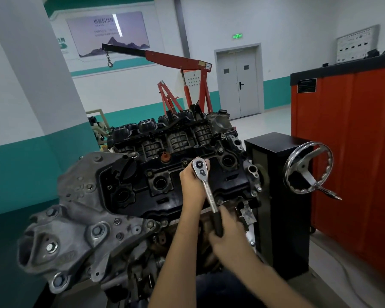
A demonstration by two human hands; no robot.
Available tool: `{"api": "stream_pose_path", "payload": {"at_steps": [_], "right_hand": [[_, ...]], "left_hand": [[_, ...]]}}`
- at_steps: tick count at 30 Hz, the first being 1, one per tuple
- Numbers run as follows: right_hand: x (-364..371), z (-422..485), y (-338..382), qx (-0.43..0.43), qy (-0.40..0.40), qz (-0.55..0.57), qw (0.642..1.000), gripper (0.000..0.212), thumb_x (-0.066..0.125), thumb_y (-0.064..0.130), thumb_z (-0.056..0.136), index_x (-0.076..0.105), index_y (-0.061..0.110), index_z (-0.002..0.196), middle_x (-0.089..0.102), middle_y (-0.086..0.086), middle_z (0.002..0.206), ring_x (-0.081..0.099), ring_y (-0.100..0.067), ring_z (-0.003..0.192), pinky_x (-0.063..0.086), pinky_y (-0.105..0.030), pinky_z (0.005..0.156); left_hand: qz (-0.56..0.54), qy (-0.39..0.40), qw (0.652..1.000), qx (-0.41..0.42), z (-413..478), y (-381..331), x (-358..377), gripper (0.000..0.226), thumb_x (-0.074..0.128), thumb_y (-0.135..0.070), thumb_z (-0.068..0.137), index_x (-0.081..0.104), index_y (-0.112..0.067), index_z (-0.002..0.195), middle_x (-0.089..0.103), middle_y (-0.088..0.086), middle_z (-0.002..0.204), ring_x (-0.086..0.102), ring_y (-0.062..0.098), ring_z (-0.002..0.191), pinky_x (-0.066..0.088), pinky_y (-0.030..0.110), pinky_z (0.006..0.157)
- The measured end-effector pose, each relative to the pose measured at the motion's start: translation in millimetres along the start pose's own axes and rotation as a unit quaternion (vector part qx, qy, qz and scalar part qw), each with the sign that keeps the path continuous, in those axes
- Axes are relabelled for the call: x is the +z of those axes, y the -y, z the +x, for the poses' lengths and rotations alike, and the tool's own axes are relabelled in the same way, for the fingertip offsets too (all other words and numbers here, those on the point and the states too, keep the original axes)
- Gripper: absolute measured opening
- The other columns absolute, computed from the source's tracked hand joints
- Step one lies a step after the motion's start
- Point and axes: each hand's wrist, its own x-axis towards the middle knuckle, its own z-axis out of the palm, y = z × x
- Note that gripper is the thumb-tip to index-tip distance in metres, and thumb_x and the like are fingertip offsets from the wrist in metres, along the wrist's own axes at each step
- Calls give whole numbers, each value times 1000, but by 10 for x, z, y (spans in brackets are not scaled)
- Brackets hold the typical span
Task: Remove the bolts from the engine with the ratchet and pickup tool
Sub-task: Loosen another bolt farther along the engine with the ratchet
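On engine [129, 197], ratchet [207, 188], handwheel [305, 172], cabinet [356, 152] right

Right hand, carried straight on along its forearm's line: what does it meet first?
Probably the left hand, which sits up-left of the right hand on the ratchet; depth is unclear, so it may reach the engine cover instead.

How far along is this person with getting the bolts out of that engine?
Nothing is clearly done: no loose bolts show anywhere. In hand: the left hand holds the ratchet head on the black valve cover while the right hand grips its handle. Left: several bolts still sit around the cover, and the pickup tool is not in view.
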Motion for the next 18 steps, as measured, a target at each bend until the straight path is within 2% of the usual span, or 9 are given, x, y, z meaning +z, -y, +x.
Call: {"api": "stream_pose_path", "payload": {"at_steps": [3,4,6,8,9,11,14,16,18], "right_hand": [[-711,207,-43,-49,87,-129,987,30,57,-3,79,51,21,95,57,-9,69,50,-11,52,44,-26,48],[-950,333,-10,-69,111,-179,975,27,58,-3,80,53,18,96,56,-4,66,50,-7,49,42,-23,46],[-1297,646,117,-114,125,-334,927,25,59,5,84,53,21,102,53,6,67,53,-3,52,37,-14,49],[-1397,863,247,-165,89,-479,858,27,58,17,87,49,24,111,53,6,74,60,-14,69,38,-21,59],[-1378,889,262,-174,65,-508,841,28,56,20,87,47,26,113,54,4,77,61,-20,74,39,-26,62],[-1232,767,167,-153,35,-486,860,30,57,20,86,45,26,114,58,1,80,62,-24,76,46,-31,63],[-758,279,-54,-68,6,-267,961,28,60,12,81,48,21,104,58,-9,73,59,-28,65,50,-34,57],[-297,63,-68,-36,-16,-114,993,28,58,4,79,50,18,103,53,-6,69,51,-18,56,42,-19,49],[109,-19,21,-3,-34,-27,999,29,56,4,80,50,19,104,54,-1,71,50,-9,56,41,-16,49]], "left_hand": [[60,70,995,21,-1,-44,-56,52,57,-3,92,54,-34,50,44,-18,49,36,-2,53,34,18,59],[69,76,994,23,17,-60,-62,47,54,1,90,58,-29,54,48,-17,51,38,-1,55,35,21,61],[88,89,992,32,42,-86,-81,41,47,4,87,61,-23,59,48,-16,49,36,0,51,31,21,55],[84,79,993,30,27,-76,-106,42,47,3,88,62,-28,64,49,-17,49,38,-1,49,28,17,50],[63,61,996,23,3,-62,-108,44,49,2,89,64,-32,66,53,-17,53,42,-2,54,32,16,52],[24,20,999,15,-51,-42,-79,46,53,0,91,66,-32,62,58,-17,60,50,2,66,39,17,62],[3,1,1000,19,-100,-40,25,50,58,-4,94,51,-26,49,42,-18,47,35,-3,53,32,16,56],[-8,-13,1000,13,-94,-73,58,57,60,-5,94,38,-32,48,33,-16,47,28,-2,49,27,14,52],[-14,-20,1000,8,-61,-78,55,51,61,-3,93,32,-25,56,28,-13,54,25,0,48,24,13,49]]}}
